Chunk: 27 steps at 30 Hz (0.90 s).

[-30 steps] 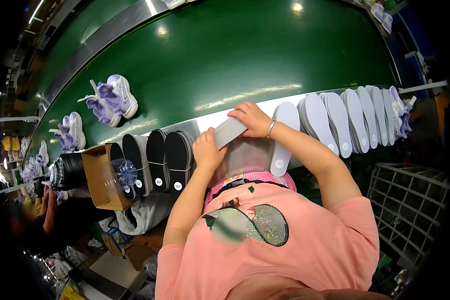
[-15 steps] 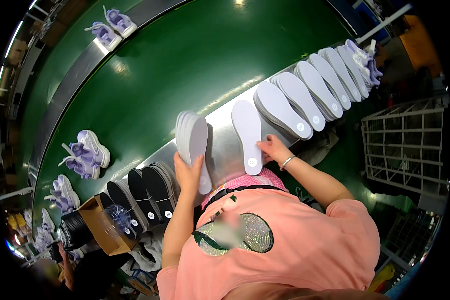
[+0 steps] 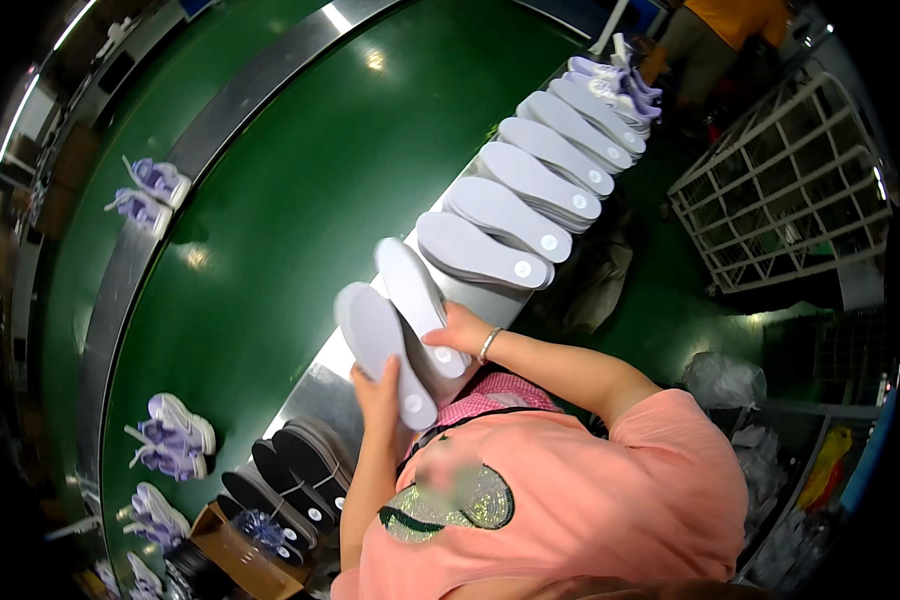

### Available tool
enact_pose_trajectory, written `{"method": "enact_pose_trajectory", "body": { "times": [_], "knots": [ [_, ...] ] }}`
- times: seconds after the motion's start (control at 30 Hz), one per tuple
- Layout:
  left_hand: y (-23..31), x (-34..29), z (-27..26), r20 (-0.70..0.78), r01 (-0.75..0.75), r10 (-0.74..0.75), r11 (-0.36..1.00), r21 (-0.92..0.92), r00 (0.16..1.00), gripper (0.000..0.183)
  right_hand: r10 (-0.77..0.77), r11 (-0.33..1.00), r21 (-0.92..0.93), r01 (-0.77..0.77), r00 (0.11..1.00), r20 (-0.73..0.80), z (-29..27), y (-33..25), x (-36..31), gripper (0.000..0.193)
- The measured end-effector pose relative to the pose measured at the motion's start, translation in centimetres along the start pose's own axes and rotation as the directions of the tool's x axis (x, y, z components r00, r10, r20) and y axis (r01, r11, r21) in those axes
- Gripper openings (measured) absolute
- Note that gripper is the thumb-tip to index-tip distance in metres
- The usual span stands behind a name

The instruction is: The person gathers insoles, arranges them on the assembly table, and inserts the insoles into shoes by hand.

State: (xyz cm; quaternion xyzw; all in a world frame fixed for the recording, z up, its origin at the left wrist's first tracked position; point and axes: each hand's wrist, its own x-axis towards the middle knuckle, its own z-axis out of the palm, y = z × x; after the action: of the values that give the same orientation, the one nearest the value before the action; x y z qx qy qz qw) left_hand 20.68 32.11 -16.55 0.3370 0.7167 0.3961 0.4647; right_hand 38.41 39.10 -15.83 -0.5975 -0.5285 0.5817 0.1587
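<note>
My left hand (image 3: 376, 395) grips a stack of light grey insoles (image 3: 372, 335) by its narrow heel part. My right hand (image 3: 456, 333) is closed on more light grey insoles (image 3: 408, 283), thumb on top near the heel. The two lots sit side by side, nearly touching, at the metal table edge (image 3: 315, 398) before my body. Round white stickers mark the heels. Further right along the metal strip lies a row of several light grey insole stacks (image 3: 470, 247), toes pointing away from me.
Tied bundles of black-topped insoles (image 3: 305, 460) stand at the left beside an open cardboard box (image 3: 232, 552). Lilac-and-white sneakers (image 3: 175, 435) rest on the green surface (image 3: 270, 250). A white wire rack (image 3: 780, 200) stands at the right; a person in orange (image 3: 735, 20) is beyond.
My right hand has brought its insoles left, beside the stack in my left hand. Both lots now tilt to the upper left. The whole view has turned.
</note>
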Motion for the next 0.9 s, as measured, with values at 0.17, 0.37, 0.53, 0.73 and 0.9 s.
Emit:
{"method": "enact_pose_trajectory", "body": {
  "times": [0.17,0.37,0.53,0.73,0.9],
  "knots": [
    [0.5,-0.6,-4.4,-0.186,-0.312,0.461,0.797,0.517,0.868,0.069,-0.444,0.603,-0.776,0.186,0.886,-0.132,-4.2,-1.9,-4.6,0.055],
    [-1.2,-0.1,-4.8,-0.067,-0.171,0.385,0.550,0.818,0.920,0.071,-0.389,0.667,-0.708,0.234,0.919,-0.063,-3.4,2.0,-2.3,0.054],
    [4.3,1.1,-2.2,0.101,0.167,-0.133,0.814,-0.557,0.986,0.048,-0.378,0.925,0.011,0.379,0.925,-0.048,-10.1,-0.4,-3.0,0.067],
    [8.1,1.8,7.4,0.653,0.522,-0.070,0.667,-0.532,0.754,0.042,-0.202,0.909,0.360,0.209,0.978,-0.057,-20.6,-1.5,-1.7,0.056],
    [8.2,3.0,15.7,0.734,0.636,-0.188,0.662,-0.396,0.653,0.045,-0.034,0.965,0.261,-0.002,0.990,0.136,-22.8,2.1,2.1,0.047]
  ]
}}
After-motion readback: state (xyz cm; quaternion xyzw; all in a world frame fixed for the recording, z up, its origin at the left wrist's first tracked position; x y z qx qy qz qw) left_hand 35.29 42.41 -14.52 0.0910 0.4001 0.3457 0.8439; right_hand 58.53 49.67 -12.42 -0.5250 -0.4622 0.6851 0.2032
